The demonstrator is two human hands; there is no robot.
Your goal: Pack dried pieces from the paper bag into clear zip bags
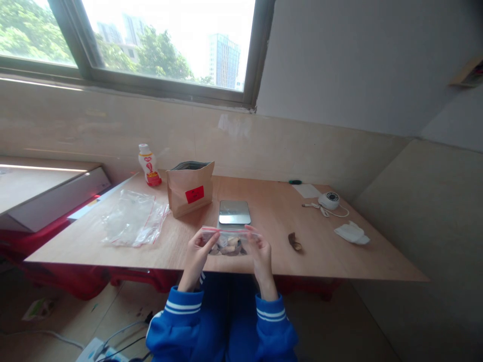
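Observation:
Between my two hands is a small clear zip bag (pixel 229 246) with a red seal line along its top and several brown and pale pieces inside. My left hand (pixel 199 249) pinches the bag's upper left corner. At the upper right corner, my right hand (pixel 260 250) grips it with thumb and fingers. Just beyond the bag lies a flat digital scale (pixel 234 212) with a shiny metal top. A kraft paper pouch (pixel 190 191) with a red label stands open at the top, left of the scale.
Clear plastic bags (pixel 132 218) lie at left, near a white-and-red bottle (pixel 150 166). On the right are a brown curled piece (pixel 294 243), a white round device with a cable (pixel 329 200), a crumpled tissue (pixel 351 233), white paper (pixel 306 191) and a green-handled tool (pixel 295 182).

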